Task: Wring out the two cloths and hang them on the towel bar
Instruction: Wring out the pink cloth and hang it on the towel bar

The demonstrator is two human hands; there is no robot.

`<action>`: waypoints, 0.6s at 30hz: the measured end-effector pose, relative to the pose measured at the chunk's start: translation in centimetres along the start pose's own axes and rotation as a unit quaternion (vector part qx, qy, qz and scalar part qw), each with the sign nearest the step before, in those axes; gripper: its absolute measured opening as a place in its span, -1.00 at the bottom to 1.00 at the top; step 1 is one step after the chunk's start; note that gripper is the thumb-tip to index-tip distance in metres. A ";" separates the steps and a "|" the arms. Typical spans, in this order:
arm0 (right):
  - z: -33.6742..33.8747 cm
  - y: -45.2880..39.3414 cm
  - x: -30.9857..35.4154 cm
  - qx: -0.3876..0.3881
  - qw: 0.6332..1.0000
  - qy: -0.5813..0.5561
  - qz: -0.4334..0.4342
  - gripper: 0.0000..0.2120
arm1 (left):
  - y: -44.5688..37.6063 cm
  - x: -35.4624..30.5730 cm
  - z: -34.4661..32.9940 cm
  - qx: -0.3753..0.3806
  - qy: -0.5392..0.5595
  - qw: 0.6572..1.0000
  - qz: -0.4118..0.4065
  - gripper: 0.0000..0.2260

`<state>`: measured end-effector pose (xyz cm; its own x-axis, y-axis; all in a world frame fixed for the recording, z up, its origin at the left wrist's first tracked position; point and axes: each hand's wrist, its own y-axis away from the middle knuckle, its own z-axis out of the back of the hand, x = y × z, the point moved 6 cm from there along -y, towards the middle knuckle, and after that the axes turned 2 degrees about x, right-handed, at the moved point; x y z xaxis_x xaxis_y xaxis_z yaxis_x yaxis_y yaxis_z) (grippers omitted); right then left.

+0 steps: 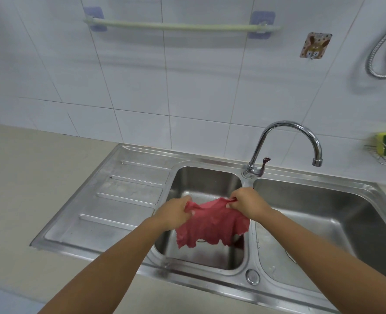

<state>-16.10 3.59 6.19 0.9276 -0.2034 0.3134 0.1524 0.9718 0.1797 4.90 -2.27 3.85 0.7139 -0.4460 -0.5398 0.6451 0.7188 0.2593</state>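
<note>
- One crumpled red cloth (212, 223) hangs spread over the small steel sink basin (206, 184), hiding most of its floor.
- Left hand (174, 213) pinches its left top corner; right hand (247, 203) pinches the right.
- Pale green towel bar (180, 26) is bare on the tiled wall.
- Second cloth isn't visible.

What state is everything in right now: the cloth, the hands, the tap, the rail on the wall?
Red cloth: spread open, held by its top corners above the small basin, not hung.
Left hand: closed on the cloth's left corner.
Right hand: closed on the right corner.
Faucet: no water running.
Towel bar: bare.
Small basin: no standing water seen.
</note>
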 end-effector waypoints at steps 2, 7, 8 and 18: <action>0.2 0.0 0.0 0.007 1.000 0.006 0.019 -0.81 | 0.0 -0.1 0.9 -0.052 -0.060 0.996 -0.032 -0.87; 0.3 0.6 0.5 0.022 0.994 0.068 0.087 -0.86 | -0.1 0.3 1.7 -0.104 -0.150 0.978 -0.098 -0.84; 0.1 0.6 0.5 0.022 0.992 0.080 0.094 -0.87 | -0.2 0.4 1.9 -0.113 -0.152 0.977 -0.101 -0.83; 3.5 -2.7 0.4 -0.033 0.997 -0.056 0.032 -0.75 | -2.2 0.6 8.2 -0.141 -0.119 0.982 -0.040 -0.75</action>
<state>-17.33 0.51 9.09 0.8924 -0.1499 0.4256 0.1201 0.9881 0.0962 6.19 -8.48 9.50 0.7292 -0.5944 -0.3390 0.6241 0.7809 -0.0267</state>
